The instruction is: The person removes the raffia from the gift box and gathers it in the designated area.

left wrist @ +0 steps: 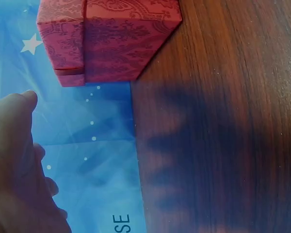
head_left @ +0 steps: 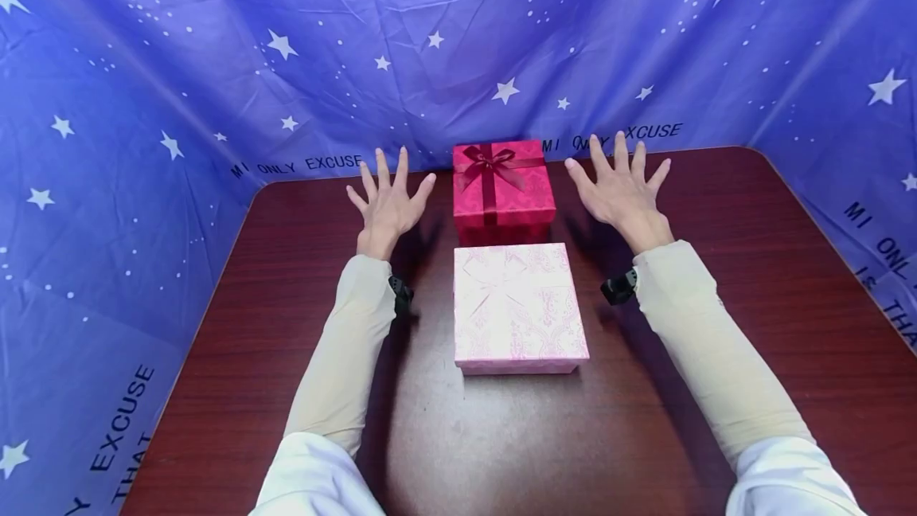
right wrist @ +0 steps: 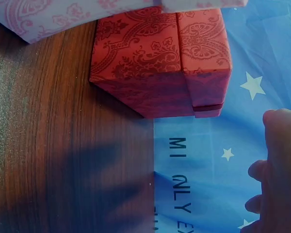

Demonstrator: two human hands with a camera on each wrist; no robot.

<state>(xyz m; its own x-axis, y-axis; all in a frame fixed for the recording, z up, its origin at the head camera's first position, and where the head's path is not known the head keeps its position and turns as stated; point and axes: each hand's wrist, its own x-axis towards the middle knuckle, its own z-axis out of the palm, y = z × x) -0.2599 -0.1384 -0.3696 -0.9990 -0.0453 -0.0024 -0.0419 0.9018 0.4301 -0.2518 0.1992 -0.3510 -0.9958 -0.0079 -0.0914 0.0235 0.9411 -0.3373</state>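
Note:
A red gift box (head_left: 526, 201) with a dark red ribbon bow on its lid stands at the back of the table. In front of it sits a pale pink gift box (head_left: 523, 309) with a light bow, overlapping its lower edge in the head view. My left hand (head_left: 388, 201) is held above the table left of the red box, fingers spread and holding nothing. On the other side my right hand (head_left: 622, 189) is spread likewise, apart from the box. Both wrist views show the red box (left wrist: 111, 46) beside each hand, and hand shadows fall on the wood.
The dark red-brown wooden table (head_left: 286, 277) has rounded back corners. Behind it and along both sides hangs a blue curtain (head_left: 401, 14) with white stars and black lettering. Small black wrist cameras (head_left: 619, 287) sit at the inner side of each wrist.

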